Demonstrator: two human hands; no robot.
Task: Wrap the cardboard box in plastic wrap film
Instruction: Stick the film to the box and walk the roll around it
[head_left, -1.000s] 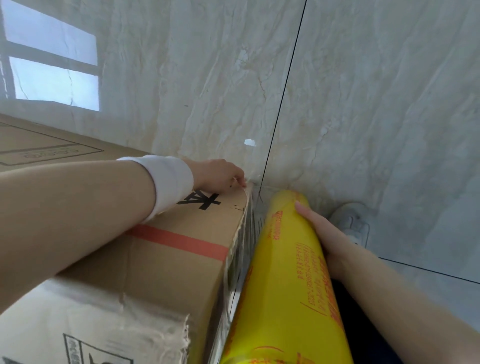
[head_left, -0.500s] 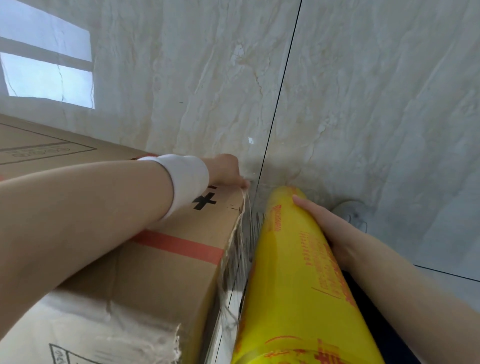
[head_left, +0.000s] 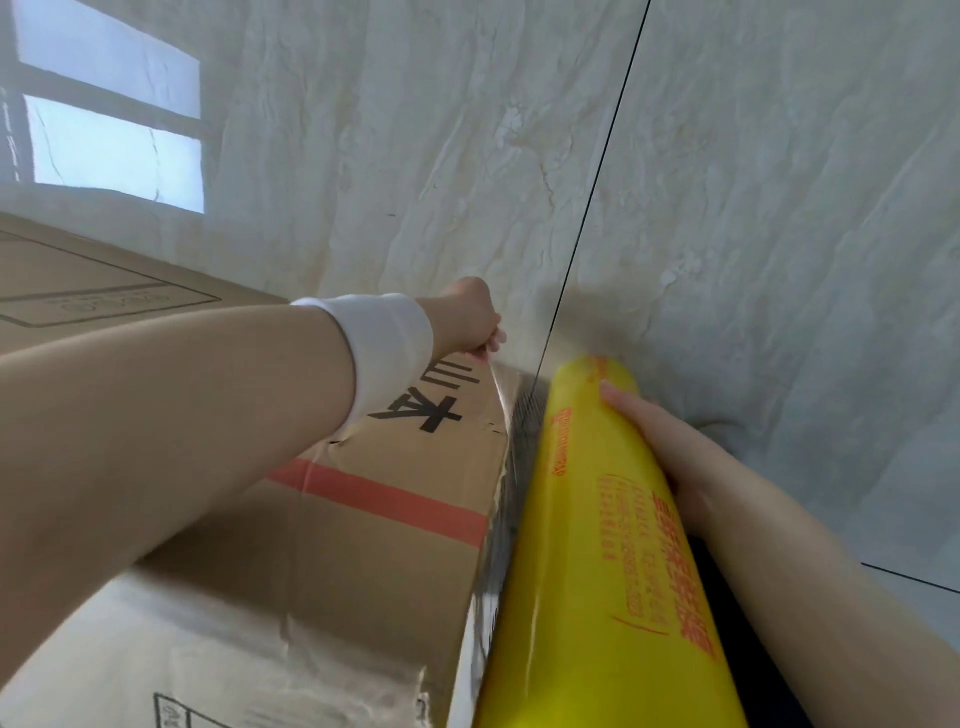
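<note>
A large brown cardboard box (head_left: 363, 545) with an orange stripe and black print fills the lower left. My left hand (head_left: 470, 317), with a white wristband, is at the box's far top corner, fingers pinched on the edge of clear plastic film (head_left: 501, 395). The film stretches down along the box's right edge to a big yellow roll of wrap (head_left: 597, 545) with orange lettering, standing against the box's right side. My right hand (head_left: 660, 441) lies on the roll's right flank and holds it.
Glossy marble floor tiles (head_left: 779, 208) with a dark grout line lie beyond the box and roll. A window's reflection (head_left: 109, 114) shows on the floor at upper left. Dark clothing shows at the bottom right.
My left hand has slid farther along the box top to its far corner, pulling the film edge with it. The roll and my right hand have kept close to the box's side.
</note>
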